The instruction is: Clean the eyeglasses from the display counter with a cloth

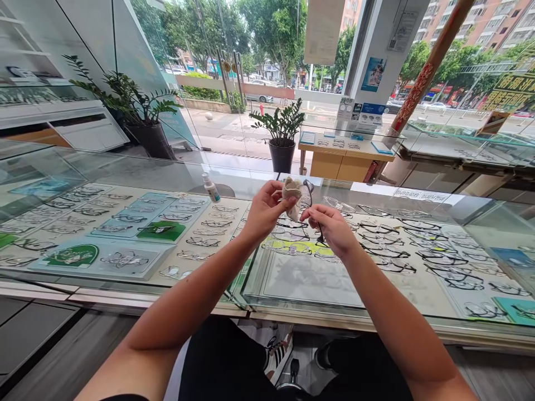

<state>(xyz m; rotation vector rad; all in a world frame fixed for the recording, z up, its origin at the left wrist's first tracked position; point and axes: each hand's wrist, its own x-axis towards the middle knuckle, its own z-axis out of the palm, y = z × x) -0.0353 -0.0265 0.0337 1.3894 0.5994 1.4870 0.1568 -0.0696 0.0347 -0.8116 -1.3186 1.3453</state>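
Above the glass counter, my left hand [270,203] is closed on a pale, crumpled cloth [291,192], pinching it against a pair of dark-framed glasses [309,192]. The cloth covers part of the glasses, so one lens is hidden. My right hand [328,225] grips the same glasses by a dark temple arm, fingertips pressed together just below the frame. A white spray bottle [211,188] with a blue-green label stands upright on the counter, to the left of my hands.
Under the counter's glass top [234,295] lie rows of eyeglasses [380,239]. A potted plant [281,150] and a wooden display table [346,153] stand beyond the counter, before the shop windows. My legs are beneath the counter's near edge.
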